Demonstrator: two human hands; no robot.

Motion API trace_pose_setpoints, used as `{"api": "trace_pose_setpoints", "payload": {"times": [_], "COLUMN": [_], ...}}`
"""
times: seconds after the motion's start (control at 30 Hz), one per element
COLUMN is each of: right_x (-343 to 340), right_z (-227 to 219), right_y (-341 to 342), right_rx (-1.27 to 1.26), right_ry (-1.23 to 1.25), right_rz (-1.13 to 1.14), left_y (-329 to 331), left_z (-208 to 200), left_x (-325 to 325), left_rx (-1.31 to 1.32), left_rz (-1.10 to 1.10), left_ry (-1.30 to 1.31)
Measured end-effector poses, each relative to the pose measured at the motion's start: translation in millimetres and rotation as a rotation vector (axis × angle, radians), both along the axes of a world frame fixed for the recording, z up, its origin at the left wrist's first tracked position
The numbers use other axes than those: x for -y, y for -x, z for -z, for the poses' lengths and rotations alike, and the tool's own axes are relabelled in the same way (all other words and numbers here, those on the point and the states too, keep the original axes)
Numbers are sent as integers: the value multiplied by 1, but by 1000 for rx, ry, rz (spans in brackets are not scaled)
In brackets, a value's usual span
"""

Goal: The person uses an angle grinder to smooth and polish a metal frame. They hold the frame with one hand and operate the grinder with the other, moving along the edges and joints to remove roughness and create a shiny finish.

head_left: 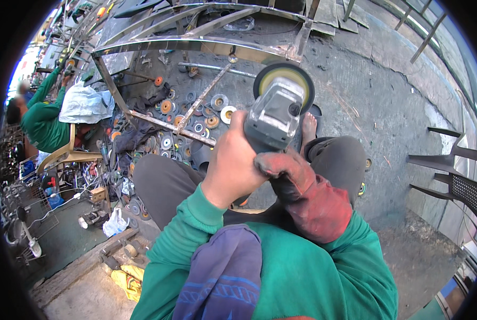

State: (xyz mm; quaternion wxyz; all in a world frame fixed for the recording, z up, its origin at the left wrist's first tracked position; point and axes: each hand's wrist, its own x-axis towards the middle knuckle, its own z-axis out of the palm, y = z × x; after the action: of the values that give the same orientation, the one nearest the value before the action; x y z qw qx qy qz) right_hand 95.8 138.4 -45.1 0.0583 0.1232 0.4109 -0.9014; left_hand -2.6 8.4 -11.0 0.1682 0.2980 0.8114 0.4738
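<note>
An angle grinder with a grey and black body is held up in front of my knees. Bare, my left hand wraps around the left side of its body. My right hand, in a worn red and dark work glove, is closed at its rear end, close against the left hand. The round disc, dark-rimmed and yellowish inside, faces away from me. Beyond it stands a shiny metal frame of square bars. The disc's top overlaps the frame's near bar in view; I cannot tell whether they touch.
Many used grinding discs lie scattered on the floor at left. A person in green sits working at far left. Dark plastic chairs stand at right. A yellow cloth lies at lower left. A bare foot shows past the grinder.
</note>
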Motion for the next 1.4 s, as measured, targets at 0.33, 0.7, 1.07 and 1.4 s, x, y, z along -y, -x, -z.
{"api": "trace_pose_setpoints", "payload": {"times": [0.33,0.7,1.07,1.4], "right_x": [9,12,0,12], "right_z": [20,5,3,10], "right_y": [6,6,14,4], "right_rx": [80,76,16,104], "right_ry": [160,91,109,144], "right_rz": [-138,-148,-92,-200], "left_y": [1,-3,7,-5], "left_z": [2,-1,-9,-14], "left_x": [15,18,5,21], "left_rx": [85,145,43,128], "left_rz": [16,-75,-25,-45], "left_ry": [149,71,131,100]}}
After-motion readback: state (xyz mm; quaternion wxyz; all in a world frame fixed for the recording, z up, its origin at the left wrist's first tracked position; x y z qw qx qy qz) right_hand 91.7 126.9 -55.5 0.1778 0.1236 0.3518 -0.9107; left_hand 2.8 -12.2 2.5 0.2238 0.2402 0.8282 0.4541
